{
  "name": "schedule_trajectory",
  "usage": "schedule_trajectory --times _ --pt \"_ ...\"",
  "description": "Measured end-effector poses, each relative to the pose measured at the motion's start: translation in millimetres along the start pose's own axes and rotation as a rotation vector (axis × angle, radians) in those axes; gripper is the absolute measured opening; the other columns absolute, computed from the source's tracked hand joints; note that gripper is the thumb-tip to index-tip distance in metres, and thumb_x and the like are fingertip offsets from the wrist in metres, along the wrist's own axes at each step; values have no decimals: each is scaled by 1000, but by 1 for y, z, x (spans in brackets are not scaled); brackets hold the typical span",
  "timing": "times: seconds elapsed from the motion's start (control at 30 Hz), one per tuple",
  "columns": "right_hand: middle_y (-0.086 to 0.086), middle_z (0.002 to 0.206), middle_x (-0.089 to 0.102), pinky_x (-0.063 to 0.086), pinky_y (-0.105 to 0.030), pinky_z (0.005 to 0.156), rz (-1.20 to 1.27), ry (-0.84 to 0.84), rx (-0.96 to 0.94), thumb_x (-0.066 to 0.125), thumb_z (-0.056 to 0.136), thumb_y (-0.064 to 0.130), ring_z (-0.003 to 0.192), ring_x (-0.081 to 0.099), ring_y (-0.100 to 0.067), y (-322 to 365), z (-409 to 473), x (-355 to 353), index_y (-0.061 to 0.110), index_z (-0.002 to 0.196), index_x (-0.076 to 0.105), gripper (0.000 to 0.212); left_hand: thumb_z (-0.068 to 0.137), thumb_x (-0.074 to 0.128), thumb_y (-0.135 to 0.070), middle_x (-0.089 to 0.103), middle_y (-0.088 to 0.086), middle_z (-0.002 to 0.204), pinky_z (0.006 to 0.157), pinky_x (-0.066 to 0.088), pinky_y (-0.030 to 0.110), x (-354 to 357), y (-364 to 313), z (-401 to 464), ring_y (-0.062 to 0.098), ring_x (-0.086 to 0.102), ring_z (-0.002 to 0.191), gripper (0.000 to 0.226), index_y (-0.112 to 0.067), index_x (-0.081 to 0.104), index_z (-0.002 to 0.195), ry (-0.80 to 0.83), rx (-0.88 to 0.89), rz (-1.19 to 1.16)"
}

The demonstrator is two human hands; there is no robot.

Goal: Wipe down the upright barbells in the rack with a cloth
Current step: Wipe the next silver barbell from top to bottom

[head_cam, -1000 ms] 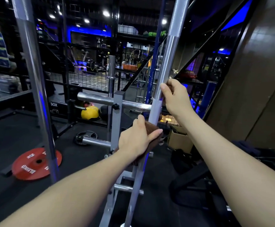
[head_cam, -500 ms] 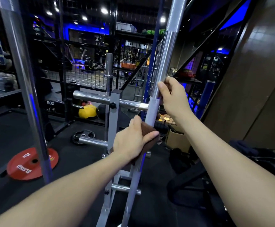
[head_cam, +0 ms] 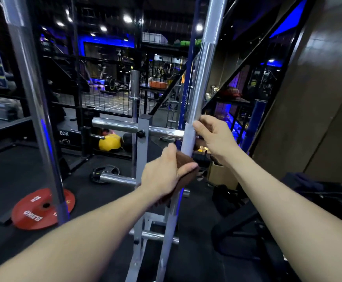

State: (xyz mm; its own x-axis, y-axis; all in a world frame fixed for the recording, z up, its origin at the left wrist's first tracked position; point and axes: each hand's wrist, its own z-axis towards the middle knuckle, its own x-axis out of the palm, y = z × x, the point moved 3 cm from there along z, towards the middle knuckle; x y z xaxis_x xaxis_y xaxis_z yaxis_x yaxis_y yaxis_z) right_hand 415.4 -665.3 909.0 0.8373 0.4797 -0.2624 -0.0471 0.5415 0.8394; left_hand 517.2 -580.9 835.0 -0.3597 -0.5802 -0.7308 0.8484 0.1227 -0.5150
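Rubber floor (head_cam: 13, 176), dark and matte, spreads under everything. On it stands a grey steel rack (head_cam: 142, 151) with chrome pegs sticking out to both sides. Leaning against that rack, a chrome barbell (head_cam: 201, 78) rises steeply from the bottom centre to the top edge, knurled in its upper part and smooth below. A second barbell (head_cam: 29, 94) stands upright well to the left, its lower end running down in front of a red weight plate (head_cam: 41, 209) that lies flat on the floor. A small black plate (head_cam: 105, 173) lies near the rack, and a yellow ball (head_cam: 109, 141) sits further back beside a dark one. A cardboard box (head_cam: 219, 175) rests on the floor to the right of the leaning bar.

The right hand (head_cam: 217, 137) grips the leaning barbell, fingers curled round the shaft just above the rack's top peg. Below it, the left hand (head_cam: 164, 176) is wrapped round the same shaft with a brown cloth (head_cam: 183, 161) pressed between palm and metal; the cloth's edge shows past the thumb and under the wrist.
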Motion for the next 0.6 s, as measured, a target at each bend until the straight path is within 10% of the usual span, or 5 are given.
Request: schedule_trajectory --times 0.2,0.33,0.6 --pt "19 59 54 40 -9 60 -133 -15 -109 54 97 15 56 47 7 1 -3 -3 25 76 54 23 81 43 -69 58 0 101 67 39 36 -20 -21 21 32 61 93 52 -21 29 98 -112 61 -99" --pt "1 84 59 54 -38 78 -24 -4 -21 50 98 16 77 54 -11 -3 -2 -1 17 94 60 10 77 44 -73 57 -4 102 72 43 37 30 19 -21 30 61 96 55 -24 29 94 109 -44 -42" --pt "-7 93 59 57 -40 80 -64 36 -16 50 99 17 83 56 -15 -1 0 -1 13 98 57 8 67 40 -77 46 -1 103 71 45 38 34 31 -29 29 59 90 60 -27 30 97 128 -110 -113"
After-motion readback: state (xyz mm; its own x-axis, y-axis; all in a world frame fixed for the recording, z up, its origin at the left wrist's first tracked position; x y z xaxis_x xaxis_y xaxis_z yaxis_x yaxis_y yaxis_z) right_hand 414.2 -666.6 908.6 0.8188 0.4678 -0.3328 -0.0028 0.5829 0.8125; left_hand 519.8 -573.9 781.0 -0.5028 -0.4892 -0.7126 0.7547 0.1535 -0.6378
